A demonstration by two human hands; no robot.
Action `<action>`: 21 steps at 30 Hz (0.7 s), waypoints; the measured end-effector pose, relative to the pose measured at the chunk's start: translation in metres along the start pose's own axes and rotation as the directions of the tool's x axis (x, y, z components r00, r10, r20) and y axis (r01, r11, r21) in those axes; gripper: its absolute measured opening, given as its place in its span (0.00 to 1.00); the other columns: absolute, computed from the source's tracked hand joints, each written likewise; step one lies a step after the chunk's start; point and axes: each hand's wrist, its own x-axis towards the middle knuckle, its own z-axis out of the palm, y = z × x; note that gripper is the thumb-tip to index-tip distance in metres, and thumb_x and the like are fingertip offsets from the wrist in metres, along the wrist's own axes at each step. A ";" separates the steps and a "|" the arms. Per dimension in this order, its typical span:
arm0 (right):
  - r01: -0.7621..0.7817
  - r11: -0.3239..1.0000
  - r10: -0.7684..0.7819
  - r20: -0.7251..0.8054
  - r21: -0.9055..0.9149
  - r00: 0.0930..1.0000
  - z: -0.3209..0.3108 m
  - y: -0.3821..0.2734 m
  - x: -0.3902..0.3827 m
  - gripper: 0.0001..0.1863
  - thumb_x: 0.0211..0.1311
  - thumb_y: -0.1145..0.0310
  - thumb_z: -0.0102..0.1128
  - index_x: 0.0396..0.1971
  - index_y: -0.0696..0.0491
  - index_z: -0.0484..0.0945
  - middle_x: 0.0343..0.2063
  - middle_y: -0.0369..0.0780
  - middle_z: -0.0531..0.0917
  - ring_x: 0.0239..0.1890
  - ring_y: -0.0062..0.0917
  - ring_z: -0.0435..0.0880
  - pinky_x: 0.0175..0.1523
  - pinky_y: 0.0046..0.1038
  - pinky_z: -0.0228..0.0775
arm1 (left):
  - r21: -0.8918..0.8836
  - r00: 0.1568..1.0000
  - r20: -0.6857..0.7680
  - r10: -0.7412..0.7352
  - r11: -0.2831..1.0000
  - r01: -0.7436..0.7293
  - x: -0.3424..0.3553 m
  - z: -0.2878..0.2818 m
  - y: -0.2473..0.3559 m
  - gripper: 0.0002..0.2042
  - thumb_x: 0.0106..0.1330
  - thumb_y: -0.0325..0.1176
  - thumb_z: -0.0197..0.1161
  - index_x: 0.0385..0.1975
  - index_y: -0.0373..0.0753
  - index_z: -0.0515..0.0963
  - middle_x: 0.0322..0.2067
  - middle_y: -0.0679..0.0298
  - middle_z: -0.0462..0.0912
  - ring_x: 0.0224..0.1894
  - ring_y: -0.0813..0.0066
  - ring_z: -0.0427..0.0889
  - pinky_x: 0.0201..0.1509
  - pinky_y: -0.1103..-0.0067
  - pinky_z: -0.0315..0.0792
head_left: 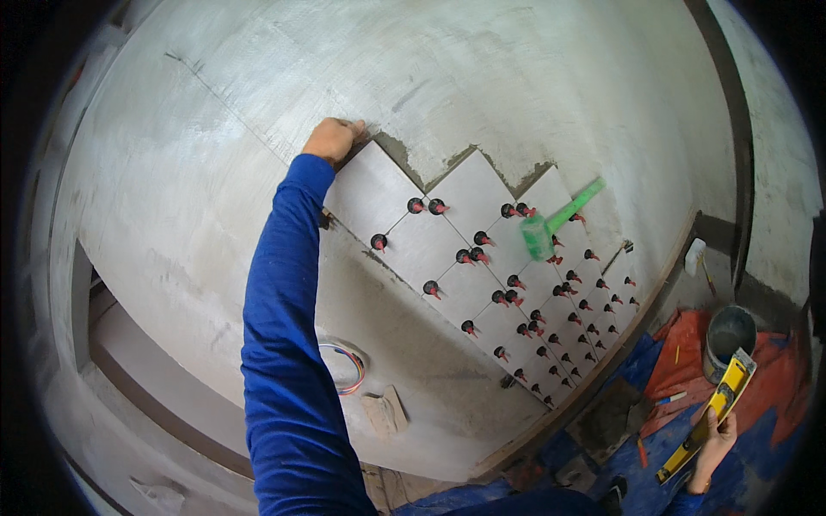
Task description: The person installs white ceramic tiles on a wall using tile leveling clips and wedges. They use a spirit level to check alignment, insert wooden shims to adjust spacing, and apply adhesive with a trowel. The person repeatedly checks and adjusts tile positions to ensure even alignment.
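My left hand (334, 139), its blue-sleeved arm stretched out, is closed at the upper corner of a large pale tile (372, 182). Whatever its fingers may hold is hidden. My right hand (716, 437) grips a yellow spirit level (707, 414) low on the right. Square tiles are set in a diagonal, stepped pattern with grey mortar (397, 156) showing along their upper edges. Several black-and-red tile levelling clips (431, 289) stand in the joints. A green mallet (540, 236) rests over the tiles, its handle pointing up to the right.
A dark bucket (730, 331) stands on orange and blue sheeting (680, 357) at the right. Coloured wires (354, 371) stick out of the grey surface below the tiles, near a brown scrap (385, 411). A white-headed brush (695, 256) is at the far right.
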 end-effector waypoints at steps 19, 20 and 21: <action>0.367 0.921 -0.390 0.370 0.132 0.843 0.246 -0.204 -0.059 0.12 0.61 0.74 0.73 0.42 0.62 0.83 0.24 0.42 0.82 0.27 0.19 0.77 0.36 0.26 0.73 | 0.278 0.678 -0.663 0.318 0.945 -0.171 -0.218 -0.114 -0.130 0.07 0.62 0.33 0.74 0.33 0.35 0.88 0.45 0.58 0.83 0.54 0.62 0.79 0.60 0.72 0.72; 0.421 0.891 -0.453 0.325 0.169 0.830 0.269 -0.225 -0.062 0.13 0.61 0.73 0.73 0.43 0.62 0.83 0.25 0.45 0.84 0.27 0.20 0.80 0.37 0.27 0.75 | 0.269 0.668 -0.678 0.307 0.949 -0.163 -0.226 -0.118 -0.147 0.07 0.62 0.33 0.74 0.31 0.35 0.87 0.44 0.59 0.83 0.51 0.64 0.79 0.58 0.73 0.73; 0.395 0.896 -0.441 0.305 0.203 0.844 0.292 -0.245 -0.065 0.13 0.62 0.72 0.73 0.43 0.62 0.83 0.26 0.45 0.85 0.29 0.18 0.81 0.38 0.27 0.76 | 0.280 0.651 -0.688 0.320 0.945 -0.169 -0.232 -0.123 -0.165 0.08 0.63 0.32 0.74 0.29 0.34 0.86 0.43 0.60 0.83 0.49 0.65 0.79 0.56 0.74 0.73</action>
